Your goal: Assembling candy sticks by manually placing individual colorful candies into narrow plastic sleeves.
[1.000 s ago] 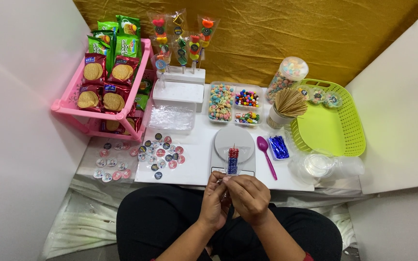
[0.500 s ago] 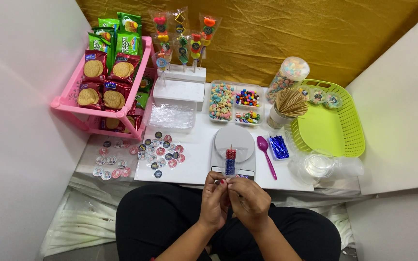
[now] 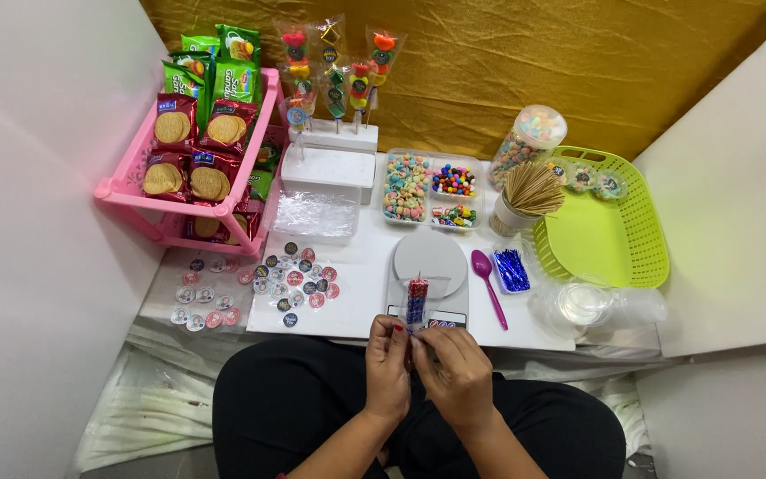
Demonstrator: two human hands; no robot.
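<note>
Both hands, left [image 3: 389, 365] and right [image 3: 459, 372], pinched fingers closed on small clear-wrapped red-and-blue candy skewer [image 3: 416, 302], held upright above white round kitchen scale [image 3: 429, 266], best gripped low and steady.

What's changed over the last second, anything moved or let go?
Almost nothing. Both hands, left hand and right hand, keep pinching the base of the small wrapped skewer over the kitchen scale; it shifted only slightly. Nothing was released. The purple spoon and stickers stayed put.
</note>
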